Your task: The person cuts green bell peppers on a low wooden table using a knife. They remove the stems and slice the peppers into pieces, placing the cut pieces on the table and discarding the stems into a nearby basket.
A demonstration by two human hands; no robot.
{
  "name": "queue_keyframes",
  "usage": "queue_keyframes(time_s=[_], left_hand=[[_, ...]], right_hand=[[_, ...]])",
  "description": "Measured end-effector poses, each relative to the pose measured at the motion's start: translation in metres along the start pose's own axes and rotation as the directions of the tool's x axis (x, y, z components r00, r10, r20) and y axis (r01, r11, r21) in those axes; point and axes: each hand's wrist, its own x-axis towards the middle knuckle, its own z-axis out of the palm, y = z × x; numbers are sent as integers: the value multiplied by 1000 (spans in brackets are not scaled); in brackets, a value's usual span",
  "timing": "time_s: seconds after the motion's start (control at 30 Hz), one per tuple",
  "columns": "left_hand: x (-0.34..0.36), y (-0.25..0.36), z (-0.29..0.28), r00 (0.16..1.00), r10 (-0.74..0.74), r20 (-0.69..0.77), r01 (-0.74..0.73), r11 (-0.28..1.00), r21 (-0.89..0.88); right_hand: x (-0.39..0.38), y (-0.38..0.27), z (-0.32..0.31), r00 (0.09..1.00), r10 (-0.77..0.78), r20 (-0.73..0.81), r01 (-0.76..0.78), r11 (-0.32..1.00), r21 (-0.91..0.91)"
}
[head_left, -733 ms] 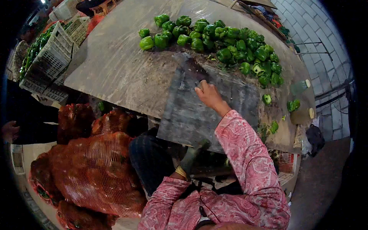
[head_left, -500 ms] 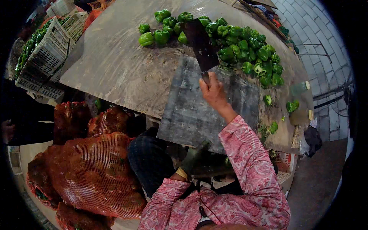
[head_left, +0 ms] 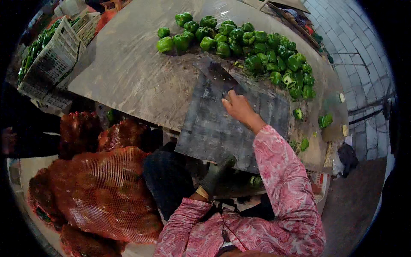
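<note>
In my right hand (head_left: 242, 109) is the handle of a dark, broad-bladed cleaver (head_left: 217, 74). Its blade slants to the far left, over the far edge of a grey cutting board (head_left: 222, 124). Beyond the blade, a heap of green bell peppers (head_left: 257, 47) spreads across the table. My left hand (head_left: 216, 175), in a dark greenish glove, is low at the board's near edge; dimness hides what its fingers do. A cut piece of green pepper (head_left: 298, 114) lies right of the board.
Large red mesh sacks (head_left: 98, 188) fill the left side beside my leg. White crates (head_left: 55, 55) with green produce stand at far left. Two jars (head_left: 336, 130) rest near the wooden table's (head_left: 128, 64) right edge, by a black plastic bag (head_left: 347, 158). Another person's dark sleeve (head_left: 30, 128) shows at left.
My right hand has turned the cleaver from pointing away to a flatter slant toward the left, uncovering peppers behind it. My left hand stays about where it was.
</note>
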Motion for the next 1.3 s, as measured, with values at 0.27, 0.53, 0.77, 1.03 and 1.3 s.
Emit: queue_keyframes(time_s=[0.27, 0.53, 0.77, 1.03, 1.3], left_hand=[[-9, -13, 0, 980, 182, 80, -189, 979, 82], [-4, -27, -15, 932, 315, 177, -356, 887, 295], [-16, -14, -5, 735, 585, 343, -637, 422, 646], [-18, -10, -1, 992, 70, 100, -62, 995, -78], [-19, 15, 0, 842, 513, 167, -539, 810, 230]], right_hand=[[-8, 5, 8, 997, 49, 68, -47, 998, -36], [1, -28, -19, 970, 49, -240, 9, 972, 235], [-12, -9, -24, 965, 71, -251, -39, 990, 132], [-12, -48, -71, 985, 173, 9, -170, 951, 259], [-13, -6, -33, 984, 166, 71, -177, 963, 201]])
